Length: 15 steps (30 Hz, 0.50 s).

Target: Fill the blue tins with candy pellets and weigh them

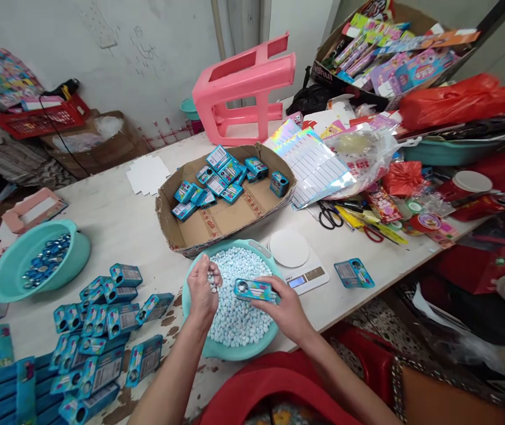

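Observation:
Above a turquoise basin (194,333) heaped with small pale blue pellets (239,324), my left hand (203,287) is curled around several pellets, some showing at its fingers. My right hand (285,307) grips a small blue box (255,290) over the basin's right half, its printed side facing up and a round hole near its left end. Just behind the basin, a shallow cardboard tray (182,236) carries several blue boxes (230,171). To the right of the basin stands a white kitchen scale (310,277) with its display lit.
Blue boxes (122,319) stand grouped at left, near a turquoise bowl (82,251) of shiny blue pieces. A flat blue box (354,273) lies by the right table edge. Black scissors (330,217) and holographic sheets (314,165) lie behind. A pink stool (243,77) rests on its side.

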### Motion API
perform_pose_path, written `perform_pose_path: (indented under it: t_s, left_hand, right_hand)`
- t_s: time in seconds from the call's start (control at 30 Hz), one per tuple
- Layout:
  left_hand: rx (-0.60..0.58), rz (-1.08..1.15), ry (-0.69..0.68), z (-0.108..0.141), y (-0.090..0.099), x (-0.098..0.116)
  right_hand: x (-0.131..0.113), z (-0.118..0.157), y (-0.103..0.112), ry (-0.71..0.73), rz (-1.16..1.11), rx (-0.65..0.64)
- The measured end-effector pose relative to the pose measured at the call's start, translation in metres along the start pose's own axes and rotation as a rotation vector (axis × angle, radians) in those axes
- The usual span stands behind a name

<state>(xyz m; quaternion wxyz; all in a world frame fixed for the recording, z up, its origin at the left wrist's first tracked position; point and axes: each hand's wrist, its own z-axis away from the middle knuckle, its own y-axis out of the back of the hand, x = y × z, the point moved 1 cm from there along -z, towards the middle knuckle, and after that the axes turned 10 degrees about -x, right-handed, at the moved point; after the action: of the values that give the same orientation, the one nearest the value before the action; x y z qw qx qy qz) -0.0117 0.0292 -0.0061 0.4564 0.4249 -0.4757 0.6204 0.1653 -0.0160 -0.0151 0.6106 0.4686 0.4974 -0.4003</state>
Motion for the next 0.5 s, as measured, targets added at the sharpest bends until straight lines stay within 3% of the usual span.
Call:
perform_pose_path:
  t_s: [0.1,0.17,0.27,0.33,0.4,0.5]
  left_hand:
    - [-0.186,-0.565,-0.068,-0.017,0.034,-0.004]
    - [-0.263,-0.887,-0.127,-0.047,0.054,0.002]
    - [-0.122,-1.193,-0.186,-0.126,0.071,0.019]
    - [-0.055,-1.454,-0.195,-0.188,0.068,0.027]
    - [-0.072,-1.639,-0.124,-0.245,0.056,0.028]
    - [-0.106,-1.710,-0.097,-0.306,0.030,0.021]
  right_hand:
    - [0.011,0.005,0.030,-0.063,-0.094,0.103]
    - [0.028,0.002,0.054,-0.093,-0.100,0.240]
    - [0.060,-0.018,0.085,-0.109,-0.044,0.446]
    - [0.082,-0.038,0.099,-0.085,0.030,0.528]
    - [0.101,-0.058,0.108,-0.055,0.107,0.556]
    - [0.122,-0.081,0.113,-0.025,0.188,0.555]
